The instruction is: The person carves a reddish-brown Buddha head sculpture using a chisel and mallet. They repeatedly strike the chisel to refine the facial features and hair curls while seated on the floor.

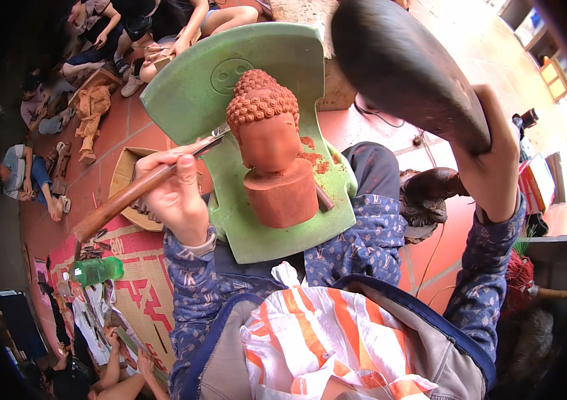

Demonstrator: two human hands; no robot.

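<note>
A carved Buddha head (270, 137) of reddish wood, with curled hair, stands upright on its round block base on a green plastic chair piece (283, 243) across my lap. My left hand (177, 190) is closed around a wood-handled chisel (120, 203). The chisel's metal blade points at the left side of the carved head; whether it touches cannot be made out. Raised at the upper right, my right hand (493, 157) grips a big dark wooden mallet (410, 70), slightly blurred. Behind the carving's base, a short brown rod (324, 199) partly shows.
Red wood dust (315, 160) lies beside the carving. On the left are a cardboard box (127, 177), flattened cardboard (143, 293), a green bottle (99, 271) and a wooden figure (91, 117). Several people work nearby. A dark carving (423, 200) and a cable lie to the right.
</note>
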